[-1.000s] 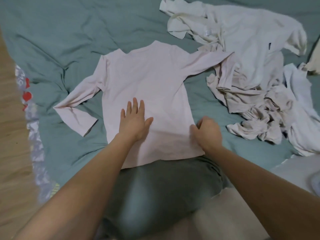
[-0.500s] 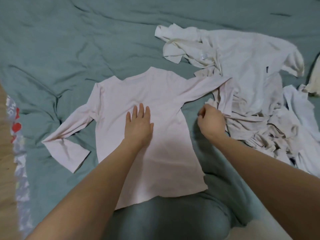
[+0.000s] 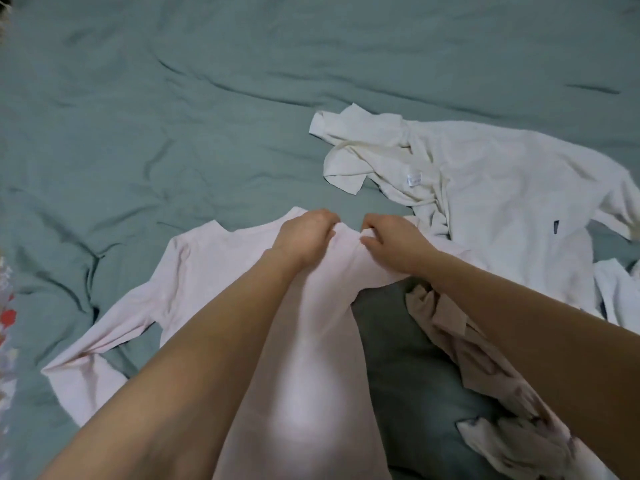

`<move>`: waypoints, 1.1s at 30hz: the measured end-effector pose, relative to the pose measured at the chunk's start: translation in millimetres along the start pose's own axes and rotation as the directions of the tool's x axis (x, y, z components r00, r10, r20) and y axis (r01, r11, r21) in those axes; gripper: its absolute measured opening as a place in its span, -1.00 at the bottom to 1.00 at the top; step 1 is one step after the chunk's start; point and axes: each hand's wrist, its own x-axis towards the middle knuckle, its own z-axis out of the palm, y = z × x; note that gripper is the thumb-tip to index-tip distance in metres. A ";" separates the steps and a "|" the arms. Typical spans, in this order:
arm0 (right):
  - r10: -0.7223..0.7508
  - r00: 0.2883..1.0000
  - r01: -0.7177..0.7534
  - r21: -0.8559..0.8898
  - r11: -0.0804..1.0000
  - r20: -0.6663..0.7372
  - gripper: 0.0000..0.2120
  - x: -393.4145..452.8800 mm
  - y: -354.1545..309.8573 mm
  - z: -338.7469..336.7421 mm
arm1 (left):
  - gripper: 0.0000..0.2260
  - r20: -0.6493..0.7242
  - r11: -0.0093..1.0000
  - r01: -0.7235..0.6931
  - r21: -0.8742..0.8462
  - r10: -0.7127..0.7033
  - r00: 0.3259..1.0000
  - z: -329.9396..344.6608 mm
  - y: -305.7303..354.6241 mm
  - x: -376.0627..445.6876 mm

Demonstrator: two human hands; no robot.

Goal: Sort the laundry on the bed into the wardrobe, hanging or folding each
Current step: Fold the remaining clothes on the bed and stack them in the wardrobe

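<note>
A pink shirt (image 3: 207, 271) lies flat on the bed (image 3: 173, 98), its collar toward 12 o'clock and one sleeve stretched toward 8 o'clock. Both hands pinch its collar edge, fingers curled into the cloth: left hand (image 3: 306, 237), right hand (image 3: 394, 242), close together. A cream top (image 3: 502, 188) lies crumpled at 2 o'clock, and beige clothes (image 3: 485, 375) are heaped at 4 o'clock.

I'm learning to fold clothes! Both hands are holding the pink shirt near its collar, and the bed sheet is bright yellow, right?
Almost. The head view shows both the left hand and right hand gripping the pink shirt near its collar, but the sheet is grey-green, not yellow.
</note>
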 end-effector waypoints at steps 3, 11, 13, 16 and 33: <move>-0.085 0.989 0.095 0.084 0.992 -0.121 -0.91 4.7 0.5 -6.0 | -0.84 -0.120 0.993 0.077 -0.089 -0.087 0.989 -7.8 -5.6 16.7; -0.014 0.991 0.011 0.021 1.000 0.130 -0.72 26.0 27.1 -9.7 | -0.86 -0.242 0.949 0.213 -0.231 -0.268 0.932 -5.2 -25.3 30.0; -0.040 0.975 0.041 -0.002 0.999 0.217 -0.67 21.2 35.5 -17.4 | -0.86 -0.240 0.952 0.201 -0.232 -0.256 0.936 -3.5 -22.7 29.6; -0.013 0.969 -0.015 0.111 0.994 0.248 -0.58 10.8 41.8 -42.3 | -0.86 -0.242 0.950 0.195 -0.242 -0.254 0.937 1.5 -7.3 22.4; 0.333 0.939 -0.342 0.139 0.929 0.086 -0.78 -86.3 121.6 -115.0 | -0.72 -0.158 0.996 0.031 -0.081 -0.043 0.987 15.8 84.0 15.9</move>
